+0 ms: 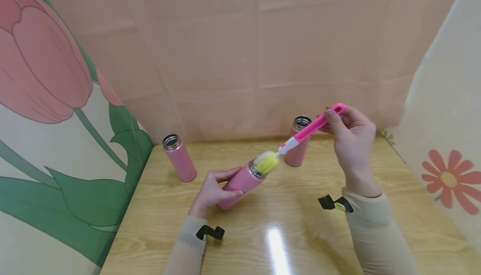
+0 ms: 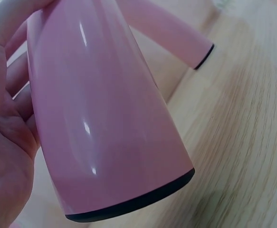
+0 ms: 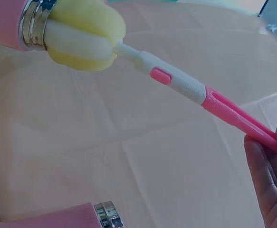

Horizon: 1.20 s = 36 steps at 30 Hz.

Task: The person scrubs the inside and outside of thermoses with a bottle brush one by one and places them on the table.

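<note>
My left hand (image 1: 214,189) grips a pink thermos bottle (image 1: 239,186) around its body, tilted with its mouth up to the right. In the left wrist view the bottle's dark-rimmed base (image 2: 133,199) shows. A bottle brush (image 1: 309,129) with a pink and white handle is pinched near its handle end by my right hand (image 1: 353,137). Its yellow and white sponge head (image 3: 83,35) sits partly inside the bottle's silver threaded neck (image 3: 34,23), with much of the sponge bulging outside. How deep the sponge reaches is hidden.
A second open pink bottle (image 1: 181,159) stands on the wooden table (image 1: 158,233) at the left. Another open pink bottle (image 1: 297,151) is behind the brush, near the back edge. A pink cloth backdrop (image 1: 210,57) hangs behind, with flowered panels at both sides.
</note>
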Tool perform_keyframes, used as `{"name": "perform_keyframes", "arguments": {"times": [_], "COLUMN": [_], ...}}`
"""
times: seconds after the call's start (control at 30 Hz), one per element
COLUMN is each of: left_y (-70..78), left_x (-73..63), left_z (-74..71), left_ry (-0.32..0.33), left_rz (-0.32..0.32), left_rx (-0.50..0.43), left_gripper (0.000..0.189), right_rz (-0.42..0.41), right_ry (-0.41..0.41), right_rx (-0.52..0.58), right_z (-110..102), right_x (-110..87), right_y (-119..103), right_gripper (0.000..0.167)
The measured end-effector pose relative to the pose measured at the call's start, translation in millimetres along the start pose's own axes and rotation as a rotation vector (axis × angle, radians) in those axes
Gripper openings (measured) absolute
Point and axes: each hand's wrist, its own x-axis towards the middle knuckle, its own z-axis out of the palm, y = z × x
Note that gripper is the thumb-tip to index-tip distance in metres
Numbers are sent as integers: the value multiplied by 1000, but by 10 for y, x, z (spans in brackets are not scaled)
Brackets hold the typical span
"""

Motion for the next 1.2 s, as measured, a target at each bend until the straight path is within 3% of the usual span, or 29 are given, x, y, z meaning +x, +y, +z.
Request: {"name": "perform_keyframes", "arguments": {"times": [0.3,0.53,0.77,0.9,1.0,1.1,1.2], "left_y": [9,1,-26,-77,-95,-72,-14], "left_x": [-13,-19,-31,-77,-105,-101,-62], "left_z": [-25,-42,-76,-146,-186,-165,-88], "left_ry": [-30,-25,-16,46,118,183,252], "left_rz": [-28,-43,-37,-51,-15,42,37], "left_rx": [-11,-25,-31,-36,-73,-127,-195], "left_gripper": [65,66,67,67,67,69,70], "right_rz": [44,26,-5,-34,28,141,258], "right_ry": [28,54,124,206,241,278,323], "right_rx": [-13,1,167,303,380,495,633], "right_z": [-36,-63,-137,-228,-309,-381,-417], "right_x": [12,30,109,155,136,74,-18], "right_y": [-42,-50,-31,-3,76,196,335], "right_gripper": [22,22,28,39,43,42,35]}}
